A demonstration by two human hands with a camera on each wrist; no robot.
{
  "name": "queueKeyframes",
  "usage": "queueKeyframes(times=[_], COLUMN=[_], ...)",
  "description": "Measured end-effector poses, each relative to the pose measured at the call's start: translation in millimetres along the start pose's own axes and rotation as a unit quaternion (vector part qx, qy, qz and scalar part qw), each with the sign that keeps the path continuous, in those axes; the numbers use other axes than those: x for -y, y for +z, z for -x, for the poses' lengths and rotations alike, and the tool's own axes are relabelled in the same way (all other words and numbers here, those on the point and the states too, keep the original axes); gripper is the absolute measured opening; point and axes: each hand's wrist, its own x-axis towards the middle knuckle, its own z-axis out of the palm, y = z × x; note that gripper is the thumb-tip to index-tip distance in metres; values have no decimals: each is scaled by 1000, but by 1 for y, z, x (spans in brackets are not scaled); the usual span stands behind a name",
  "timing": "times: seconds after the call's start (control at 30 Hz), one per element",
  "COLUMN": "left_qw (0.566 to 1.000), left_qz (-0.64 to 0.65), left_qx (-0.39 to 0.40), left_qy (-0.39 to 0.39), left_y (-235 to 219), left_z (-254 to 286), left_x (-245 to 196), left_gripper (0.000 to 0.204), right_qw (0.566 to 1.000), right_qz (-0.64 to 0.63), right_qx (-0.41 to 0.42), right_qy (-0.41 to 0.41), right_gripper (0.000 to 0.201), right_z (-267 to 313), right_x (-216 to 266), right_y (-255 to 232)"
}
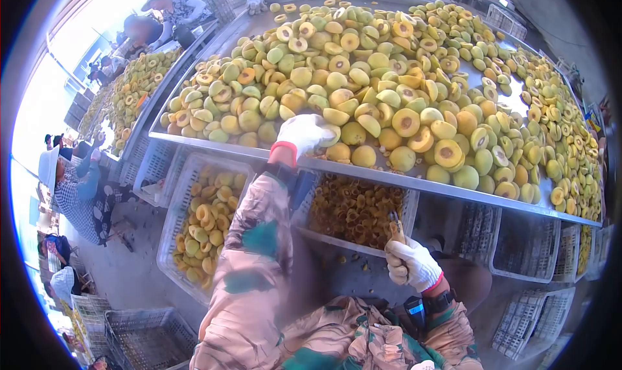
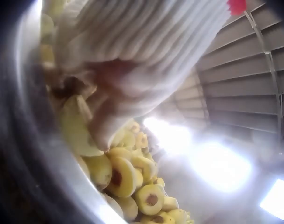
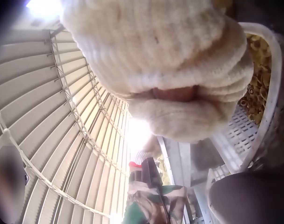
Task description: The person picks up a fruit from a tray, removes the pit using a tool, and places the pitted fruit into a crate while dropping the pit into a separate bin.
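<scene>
My left hand, in a white knit glove, is at the front edge of the metal table. Its bare fingertips pinch a yellow-green peach half, partly hidden by the fingers in the left wrist view. More peach halves, many with brown centres, are heaped just beyond. Lower and to the right, my gloved right hand grips a slim pitting tool, its metal end pointing up over a crate of brown scraps. In the right wrist view the curled fingers fill the top and the tool is hidden.
Below the table's edge, a white crate holds peach halves, left of my left sleeve. Other crates stand under the table at right, and a dark crate is on the floor at lower left. People work at another fruit-covered table at left.
</scene>
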Motion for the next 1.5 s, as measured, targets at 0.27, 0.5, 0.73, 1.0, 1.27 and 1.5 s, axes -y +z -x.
queueKeyframes(times=[0.27, 0.5, 0.73, 1.0, 1.27, 1.5], left_qw=[994, 950, 533, 517, 638, 700], left_qz=[-12, 295, 836, 851, 767, 702], left_qx=[-89, -104, 130, 59, -63, -126], left_qy=[67, 9, -20, -74, -32, 28], left_y=[20, 22, 72, 97, 110, 114], left_z=[22, 54, 134, 158, 166, 168], left_x=[1, -21, -70, -91, -101, -101], left_gripper=[63, 48, 52, 42, 43, 36], right_qw=[998, 993, 988, 990, 991, 990], right_qz=[54, 75, 47, -32, -9, -90], right_qx=[16, -7, 26, 31, 4, 63], right_qy=[-34, -91, -145, -131, -132, -84], right_gripper=[21, 23, 26, 23, 17, 12], right_z=[9, 32, 37, 38, 41, 43], right_x=[-4, -1, 1, -12, -17, -14], right_y=[20, 39, 68, 64, 76, 79])
